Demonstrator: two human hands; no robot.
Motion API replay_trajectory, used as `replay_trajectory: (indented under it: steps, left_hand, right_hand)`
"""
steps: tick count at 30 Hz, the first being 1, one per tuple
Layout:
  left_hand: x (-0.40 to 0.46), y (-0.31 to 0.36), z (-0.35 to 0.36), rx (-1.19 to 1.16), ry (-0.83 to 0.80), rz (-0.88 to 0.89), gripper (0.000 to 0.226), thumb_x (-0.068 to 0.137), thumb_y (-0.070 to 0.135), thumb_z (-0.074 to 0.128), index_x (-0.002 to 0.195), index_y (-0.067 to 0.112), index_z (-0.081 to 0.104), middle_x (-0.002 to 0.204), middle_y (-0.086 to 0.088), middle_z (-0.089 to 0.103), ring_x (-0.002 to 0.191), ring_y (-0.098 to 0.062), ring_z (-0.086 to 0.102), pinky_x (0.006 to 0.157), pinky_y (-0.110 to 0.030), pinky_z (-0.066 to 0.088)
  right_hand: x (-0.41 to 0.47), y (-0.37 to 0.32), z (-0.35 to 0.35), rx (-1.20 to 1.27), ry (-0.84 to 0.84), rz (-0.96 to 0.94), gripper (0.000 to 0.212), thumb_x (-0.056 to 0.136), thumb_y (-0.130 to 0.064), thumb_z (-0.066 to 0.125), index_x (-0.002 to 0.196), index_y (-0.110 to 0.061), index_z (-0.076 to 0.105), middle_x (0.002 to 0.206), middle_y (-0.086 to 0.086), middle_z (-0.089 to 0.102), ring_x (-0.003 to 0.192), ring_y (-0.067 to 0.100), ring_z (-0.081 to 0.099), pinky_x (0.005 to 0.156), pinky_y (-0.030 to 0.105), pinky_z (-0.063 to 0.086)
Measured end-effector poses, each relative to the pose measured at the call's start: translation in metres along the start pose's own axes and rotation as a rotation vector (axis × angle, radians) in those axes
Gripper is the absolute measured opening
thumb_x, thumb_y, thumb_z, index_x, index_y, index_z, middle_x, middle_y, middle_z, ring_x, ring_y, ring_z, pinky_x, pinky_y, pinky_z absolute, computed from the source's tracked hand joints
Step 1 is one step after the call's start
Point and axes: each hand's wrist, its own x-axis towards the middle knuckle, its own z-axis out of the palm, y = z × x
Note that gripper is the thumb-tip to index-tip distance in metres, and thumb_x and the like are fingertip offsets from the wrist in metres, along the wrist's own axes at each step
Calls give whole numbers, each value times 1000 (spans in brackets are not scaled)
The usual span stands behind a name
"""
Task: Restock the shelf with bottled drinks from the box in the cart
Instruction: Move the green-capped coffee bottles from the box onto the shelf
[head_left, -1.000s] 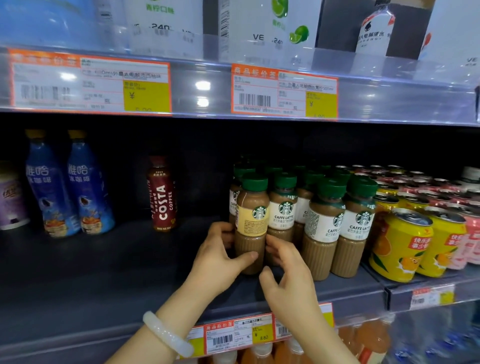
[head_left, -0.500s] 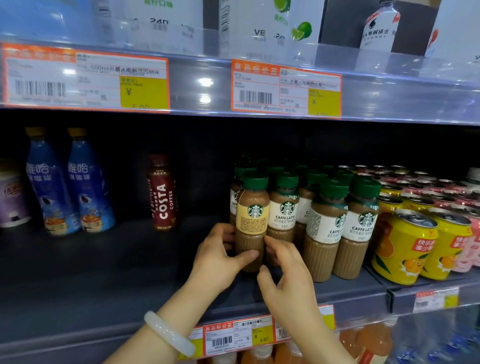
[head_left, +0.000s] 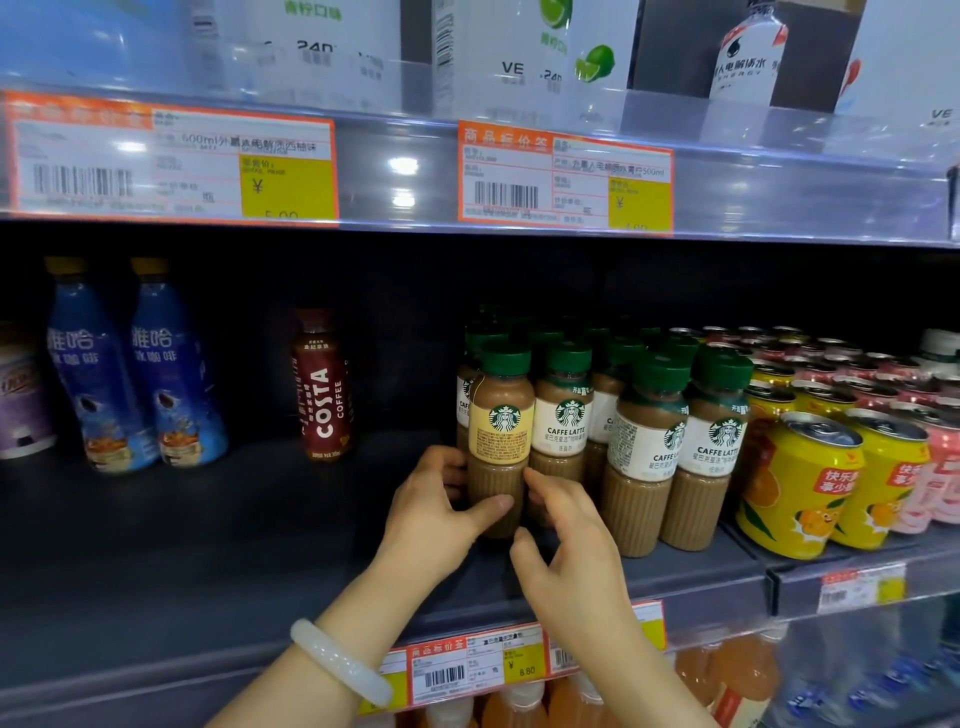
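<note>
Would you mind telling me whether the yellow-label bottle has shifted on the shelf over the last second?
No. The yellow-label bottle keeps its place beside the front Caffe Latte bottle, upright, with the left hand gripping its base.
</note>
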Motion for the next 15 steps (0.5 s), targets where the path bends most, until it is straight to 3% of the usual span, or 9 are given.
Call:
replay_trajectory:
  steps: [8, 11, 15]
  left_hand:
    - [0, 3, 1, 74, -4, 8, 69, 65, 34, 82, 122, 21, 45, 110, 5, 57, 101, -13, 56, 84, -27, 48]
    - [1, 4, 0, 95, -9, 5, 70, 66, 35, 82, 123, 20, 44, 114, 5, 54, 103, -13, 53, 84, -26, 44]
    - [-2, -1, -1, 30, -78, -6, 70, 75, 25, 76, 131, 20, 35, 128, 0, 53, 114, -13, 51, 91, -24, 40]
  right_hand:
    - [0, -1, 0, 53, 7, 24, 53, 83, -5, 58, 132, -24, 48, 119, -13, 51, 113, 4, 52, 97, 23, 45]
    - [-1, -2, -3, 163, 49, 60, 58, 81, 4, 55, 116, -41, 48, 108, -13, 61, 105, -4, 57, 91, 10, 45]
    - [-2, -2, -4, 160, 11, 70, 57, 82, 3, 55, 123, -36, 45, 116, -12, 56, 109, -4, 53, 94, 11, 42]
